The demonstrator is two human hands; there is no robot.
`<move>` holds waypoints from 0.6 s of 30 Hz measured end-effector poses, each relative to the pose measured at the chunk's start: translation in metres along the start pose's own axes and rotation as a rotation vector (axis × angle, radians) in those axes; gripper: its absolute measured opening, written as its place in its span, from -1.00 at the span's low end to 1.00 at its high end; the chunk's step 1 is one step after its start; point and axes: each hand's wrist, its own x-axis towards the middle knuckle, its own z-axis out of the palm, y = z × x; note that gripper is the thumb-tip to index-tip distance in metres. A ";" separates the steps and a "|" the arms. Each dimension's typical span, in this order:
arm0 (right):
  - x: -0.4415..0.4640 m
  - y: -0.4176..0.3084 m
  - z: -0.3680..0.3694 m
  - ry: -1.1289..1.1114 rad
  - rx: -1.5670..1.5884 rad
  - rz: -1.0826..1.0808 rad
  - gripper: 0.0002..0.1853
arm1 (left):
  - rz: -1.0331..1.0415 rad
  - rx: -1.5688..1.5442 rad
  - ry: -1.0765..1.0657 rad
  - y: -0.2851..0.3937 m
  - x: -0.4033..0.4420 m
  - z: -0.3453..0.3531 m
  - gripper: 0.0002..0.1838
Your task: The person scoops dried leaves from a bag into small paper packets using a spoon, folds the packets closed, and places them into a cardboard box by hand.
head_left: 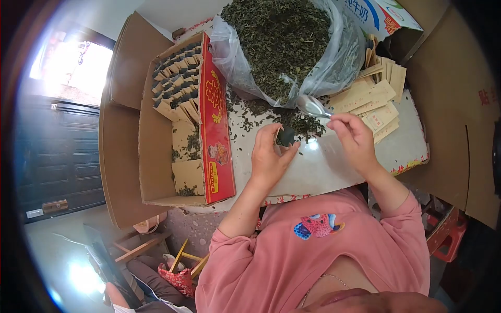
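My left hand (270,159) is closed round a small paper packet (286,136), its dark opening facing up. In my right hand (356,142) is a metal spoon (312,106), gripped by the handle. The spoon's bowl lies at the front edge of a clear plastic bag (339,68) heaped with dried dark-green leaves (282,41). Loose leaves (302,124) are scattered on the table between the bag and my hands. Flat brown paper packets (373,107) lie in a fanned pile to the right of the spoon.
A red-sided cardboard box (218,130) on the left holds rows of upright packets (177,78) and spilled leaves. A milk carton box (389,18) stands behind the bag. Large cardboard (449,104) walls the right side. Another person's leg (151,276) shows at lower left.
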 end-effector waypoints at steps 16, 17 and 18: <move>0.144 -0.027 0.054 -0.139 0.223 0.511 -0.84 | -0.173 -0.175 0.021 -0.018 -0.002 0.004 -0.36; 0.148 -0.026 0.055 -0.091 0.238 0.480 -0.84 | -0.173 -0.176 0.021 -0.019 -0.001 0.005 -0.36; 0.153 -0.026 0.055 -0.043 0.254 0.450 -0.84 | -0.184 -0.204 0.037 -0.019 -0.001 0.006 -0.37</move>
